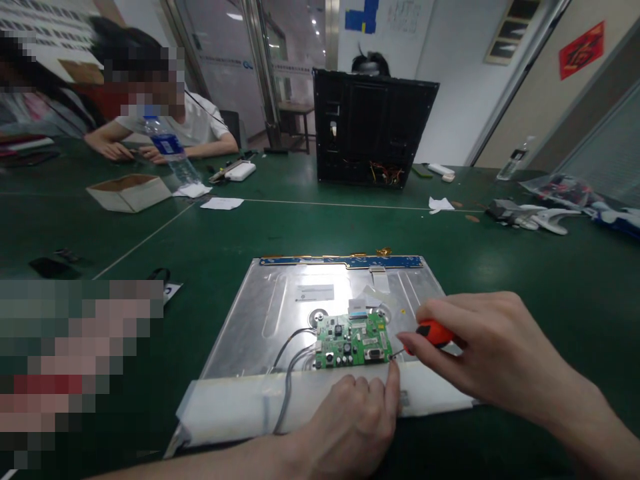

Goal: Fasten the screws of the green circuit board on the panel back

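A flat metal-backed display panel (240, 327) lies on the table before me, with a green circuit board (353, 341) mounted near its middle. My right hand (487, 343) grips a red and black screwdriver (434, 333). Its thin shaft slants down to the board's lower right corner. My left hand (357, 417) rests over the white film (235, 403) along the panel's near edge. The index finger is stretched to that same corner, beside the screwdriver tip, while the other fingers are curled; the thumb is hidden. Grey cables (289, 383) run from the board's left side.
Across the green table (280, 227) a black display housing (373, 127) stands upright, a person partly hidden behind it. At the left are a paper box (129, 193), a tilted water bottle (173, 150) and seated people. A grey and white tool (530, 217) lies at the right.
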Action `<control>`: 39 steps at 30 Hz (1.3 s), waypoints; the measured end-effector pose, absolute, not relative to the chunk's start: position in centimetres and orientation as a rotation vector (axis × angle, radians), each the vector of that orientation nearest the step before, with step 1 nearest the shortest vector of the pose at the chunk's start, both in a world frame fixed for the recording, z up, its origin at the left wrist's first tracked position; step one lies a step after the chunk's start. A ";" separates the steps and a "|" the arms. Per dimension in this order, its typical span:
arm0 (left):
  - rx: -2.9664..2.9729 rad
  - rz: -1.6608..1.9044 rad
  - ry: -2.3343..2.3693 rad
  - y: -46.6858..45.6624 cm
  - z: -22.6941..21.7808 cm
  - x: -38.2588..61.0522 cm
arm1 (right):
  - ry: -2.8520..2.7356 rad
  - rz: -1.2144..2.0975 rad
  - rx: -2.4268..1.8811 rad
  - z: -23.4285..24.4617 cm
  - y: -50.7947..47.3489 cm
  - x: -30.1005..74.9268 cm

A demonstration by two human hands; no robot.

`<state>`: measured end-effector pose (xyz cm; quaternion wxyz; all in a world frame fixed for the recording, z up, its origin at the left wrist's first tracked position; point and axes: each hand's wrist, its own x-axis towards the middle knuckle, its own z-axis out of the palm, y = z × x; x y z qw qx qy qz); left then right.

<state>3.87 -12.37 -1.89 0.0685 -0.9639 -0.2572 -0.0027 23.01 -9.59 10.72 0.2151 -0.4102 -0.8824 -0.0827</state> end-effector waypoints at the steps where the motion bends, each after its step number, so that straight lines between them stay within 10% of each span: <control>1: -2.906 0.000 -0.773 -12.4 -1.9 3.9 | -2.511 -0.174 -1.209 11.3 -9.6 23.0; 39: -2.874 -0.038 -0.764 -12.4 -2.4 3.6 | -2.789 -0.072 -1.285 12.6 -7.6 23.8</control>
